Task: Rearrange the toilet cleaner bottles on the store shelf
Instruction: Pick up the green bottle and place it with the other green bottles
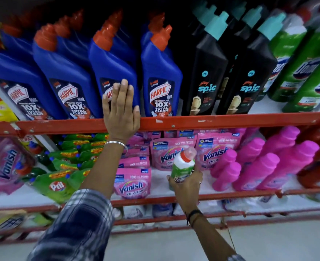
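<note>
Blue Harpic bottles with orange caps fill the left of the upper shelf. My left hand (120, 112) lies flat with fingers spread against the label of the third Harpic bottle (111, 66) and grips nothing. Lower down, my right hand (186, 187) is closed around a small green and white Domex bottle (183, 163) with a red cap, held upright in front of the lower shelf. Two black Spic bottles (206, 72) stand right of the Harpic row, and large green Domex bottles (304, 72) stand at the far right of the upper shelf.
A red shelf rail (230, 121) fronts the upper shelf. Below it lie pink Vanish pouches (132, 183), pink Vanish bottles (259, 166) to the right and green Pril pouches (61, 183) to the left. Another red rail (240, 195) fronts the lower shelf.
</note>
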Tool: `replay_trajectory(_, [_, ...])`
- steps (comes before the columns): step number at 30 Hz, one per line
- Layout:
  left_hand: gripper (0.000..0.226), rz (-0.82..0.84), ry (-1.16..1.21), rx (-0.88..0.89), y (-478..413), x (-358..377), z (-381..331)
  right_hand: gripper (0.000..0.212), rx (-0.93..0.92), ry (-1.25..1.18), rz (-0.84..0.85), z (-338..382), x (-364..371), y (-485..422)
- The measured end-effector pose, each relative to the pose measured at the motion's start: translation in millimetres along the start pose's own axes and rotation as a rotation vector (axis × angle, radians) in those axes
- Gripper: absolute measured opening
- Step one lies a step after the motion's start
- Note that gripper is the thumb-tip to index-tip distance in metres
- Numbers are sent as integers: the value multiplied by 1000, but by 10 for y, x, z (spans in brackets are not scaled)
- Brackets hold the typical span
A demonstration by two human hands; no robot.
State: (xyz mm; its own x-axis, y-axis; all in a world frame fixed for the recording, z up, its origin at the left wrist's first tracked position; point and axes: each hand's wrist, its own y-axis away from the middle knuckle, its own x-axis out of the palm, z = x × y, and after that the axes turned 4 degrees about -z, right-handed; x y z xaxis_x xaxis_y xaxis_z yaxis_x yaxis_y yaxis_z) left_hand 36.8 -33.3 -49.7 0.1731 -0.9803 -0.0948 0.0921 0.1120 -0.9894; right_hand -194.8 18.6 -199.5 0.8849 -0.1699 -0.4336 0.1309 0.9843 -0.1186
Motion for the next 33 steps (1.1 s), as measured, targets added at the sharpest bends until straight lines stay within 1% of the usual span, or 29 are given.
replay_trajectory(3, [58, -4, 7, 6, -7, 11, 1, 89, 82, -40, 10, -143, 86, -56])
replay_trajectory(6, [61, -5, 14, 11, -1, 8, -1, 72, 102, -33, 11, -265, 147, -104])
replay_trajectory(12, [59, -7, 29, 8, 8, 20, 4, 72, 127, -71, -38, -218, 76, -113])
replay_trajectory(18, [61, -7, 27, 9, -6, 15, 9, 65, 57, -130, -81, 103, -353, -258])
replay_trajectory(26, [59, 1, 16, -6, 13, 5, 13, 68, -149, -137, -168, 715, -1317, -634])
replay_trajectory(30, [58, -18, 4, 5, 17, 2, 13, 70, -248, -219, -263, 1045, -1758, -867])
replay_trajectory(33, [57, -30, -1, 13, 13, 30, 13, 73, -321, -292, -396, 1330, -2060, -1089])
